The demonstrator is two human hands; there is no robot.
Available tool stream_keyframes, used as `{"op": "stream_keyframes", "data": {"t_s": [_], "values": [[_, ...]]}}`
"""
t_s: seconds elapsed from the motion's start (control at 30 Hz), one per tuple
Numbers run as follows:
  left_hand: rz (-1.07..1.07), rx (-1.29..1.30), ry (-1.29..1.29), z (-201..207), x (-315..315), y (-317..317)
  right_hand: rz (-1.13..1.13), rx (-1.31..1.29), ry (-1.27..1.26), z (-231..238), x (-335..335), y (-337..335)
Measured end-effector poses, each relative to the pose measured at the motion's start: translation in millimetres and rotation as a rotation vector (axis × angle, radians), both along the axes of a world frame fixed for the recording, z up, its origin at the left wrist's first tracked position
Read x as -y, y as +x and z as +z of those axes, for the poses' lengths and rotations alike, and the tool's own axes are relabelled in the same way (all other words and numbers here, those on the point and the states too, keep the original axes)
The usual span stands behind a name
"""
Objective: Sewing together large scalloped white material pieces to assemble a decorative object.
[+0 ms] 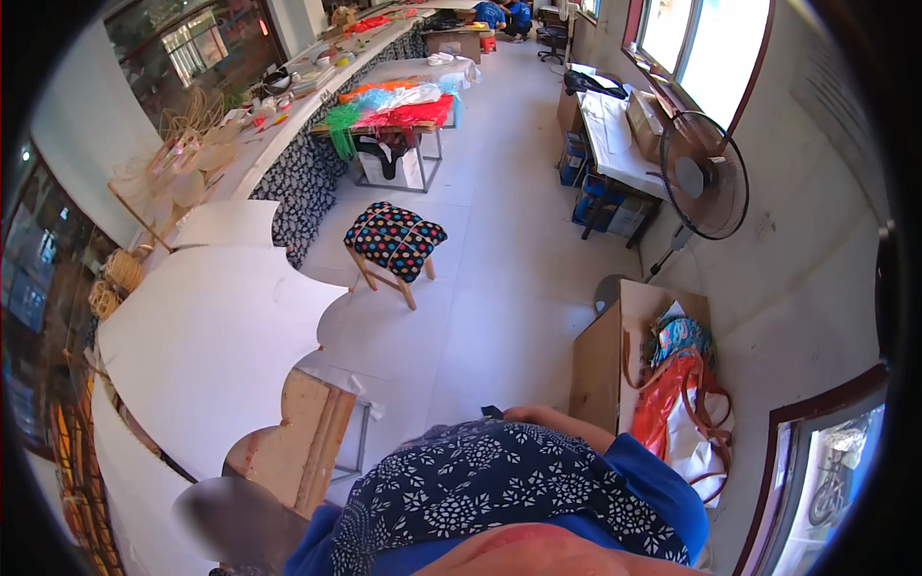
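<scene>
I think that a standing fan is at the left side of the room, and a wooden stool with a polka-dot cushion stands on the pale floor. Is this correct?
Not quite: the head view shows the standing fan at the right side, by the wall. The wooden stool with its polka-dot cushion does stand on the pale floor.

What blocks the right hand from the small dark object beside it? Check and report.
Nothing visible stands between the right hand and the small dark object just left of it. The patterned apron hides part of the hand, so contact is unclear.
</scene>
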State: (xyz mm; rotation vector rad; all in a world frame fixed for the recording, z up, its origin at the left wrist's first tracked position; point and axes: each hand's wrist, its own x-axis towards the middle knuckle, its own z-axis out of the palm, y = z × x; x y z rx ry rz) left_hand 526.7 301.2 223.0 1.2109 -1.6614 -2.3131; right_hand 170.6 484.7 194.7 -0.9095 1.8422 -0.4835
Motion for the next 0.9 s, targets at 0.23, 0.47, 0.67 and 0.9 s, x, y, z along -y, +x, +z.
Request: {"op": "stream_keyframes", "data": {"t_s": [0.23, 0.47, 0.67, 0.9], "values": [[-0.039, 0.031, -0.087, -6, 37, -114, 0.078, -0.057, -0.089, 8, 38, -96], [-0.070, 0.003, -0.147, -11, 126, -245, 0.170, -0.163, -0.147, 20, 126, -203], [-0.069, -0.024, -0.231, 6, 248, -349, 0.278, -0.255, -0.226, 49, 249, -292], [0.004, 0.167, -0.243, 13, 332, -337, 0.483, -0.117, -0.296, 28, 358, -282]]}}
